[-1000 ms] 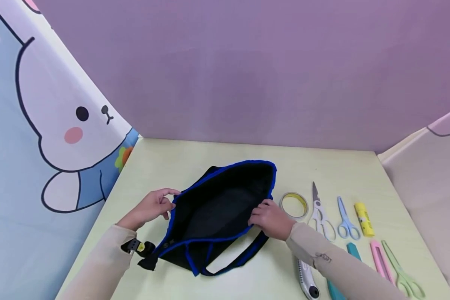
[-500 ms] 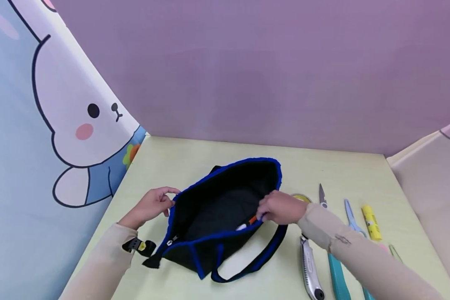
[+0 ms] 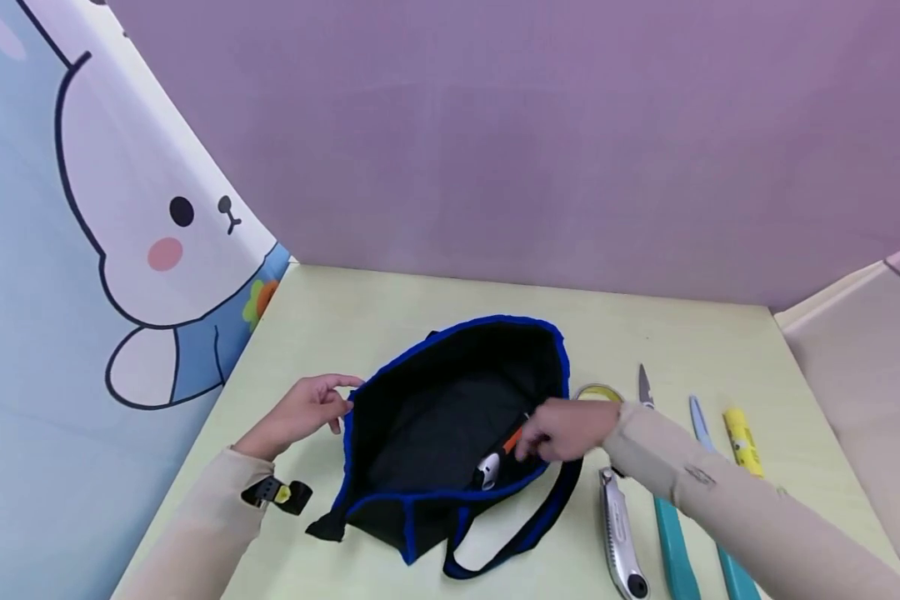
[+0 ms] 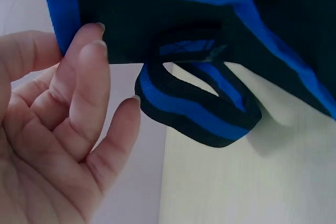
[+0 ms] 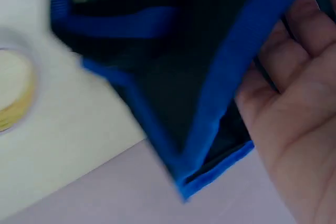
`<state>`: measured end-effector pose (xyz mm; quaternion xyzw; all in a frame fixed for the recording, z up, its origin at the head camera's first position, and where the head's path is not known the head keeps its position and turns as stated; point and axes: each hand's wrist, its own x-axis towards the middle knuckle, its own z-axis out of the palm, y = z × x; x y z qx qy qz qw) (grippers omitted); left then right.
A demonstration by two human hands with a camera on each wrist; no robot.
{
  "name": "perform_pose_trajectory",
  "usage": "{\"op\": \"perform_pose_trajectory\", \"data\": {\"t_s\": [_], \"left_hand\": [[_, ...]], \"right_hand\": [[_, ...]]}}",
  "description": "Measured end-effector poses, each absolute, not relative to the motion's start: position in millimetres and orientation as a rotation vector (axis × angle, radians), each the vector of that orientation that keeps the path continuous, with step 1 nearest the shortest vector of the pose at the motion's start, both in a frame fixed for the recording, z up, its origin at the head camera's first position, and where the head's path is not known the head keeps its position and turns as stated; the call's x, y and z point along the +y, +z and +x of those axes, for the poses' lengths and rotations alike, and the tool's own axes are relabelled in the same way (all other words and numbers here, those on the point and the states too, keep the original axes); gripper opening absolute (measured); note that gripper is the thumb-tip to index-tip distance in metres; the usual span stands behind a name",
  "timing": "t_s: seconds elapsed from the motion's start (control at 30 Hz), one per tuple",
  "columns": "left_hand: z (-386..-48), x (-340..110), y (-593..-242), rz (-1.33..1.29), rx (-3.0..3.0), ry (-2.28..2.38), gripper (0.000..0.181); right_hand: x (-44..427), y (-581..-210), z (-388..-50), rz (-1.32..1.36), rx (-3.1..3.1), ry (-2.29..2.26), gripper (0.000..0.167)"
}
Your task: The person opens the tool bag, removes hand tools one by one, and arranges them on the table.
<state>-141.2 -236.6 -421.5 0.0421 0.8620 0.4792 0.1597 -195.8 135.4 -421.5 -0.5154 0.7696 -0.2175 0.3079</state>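
A black bag [image 3: 450, 400] with blue trim lies with its mouth wide open in the middle of the table. My left hand [image 3: 303, 412] pinches the bag's left rim; in the left wrist view the thumb and fingers meet at a blue-edged corner [image 4: 62, 19]. Inside the bag's right side, my right hand [image 3: 570, 429] has bent fingers on a slim black, orange and white tool [image 3: 489, 469], its exact kind unclear. The right wrist view shows the right palm [image 5: 299, 108] behind the blue rim [image 5: 226, 72], the fingers partly hidden.
To the right lie a tape roll [image 3: 600, 392], a silver utility knife [image 3: 621, 533], a teal-handled tool [image 3: 675, 550], blue scissors [image 3: 699, 423] and a yellow glue stick [image 3: 742, 437]. The right sleeve [image 3: 727, 483] covers part of this row. A bag handle [image 3: 525, 542] loops over the table in front.
My right hand has left the near rim and reached inside the bag. The orange and white tool has come into view there. My left hand has stayed at the left rim.
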Motion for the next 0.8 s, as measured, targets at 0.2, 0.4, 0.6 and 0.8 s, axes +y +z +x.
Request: {"op": "perform_pose_trajectory", "data": {"t_s": [0.2,0.4,0.6,0.8], "left_hand": [[-142,-231,-423,0.148,2.464,1.342,0.035],[-140,-222,-424,0.126,2.460,1.368,0.035],[-139,-214,-421,0.134,2.483,1.368,0.035],[-138,-209,-420,0.114,2.466,1.378,0.034]], "right_hand": [[88,-424,-225,-0.867,2.099,-0.776,0.020],[74,-459,-217,-0.190,2.134,-0.909,0.019],[92,-484,-203,-0.013,2.125,-0.872,0.020],[85,-495,-191,0.089,2.215,-0.860,0.056]]}}
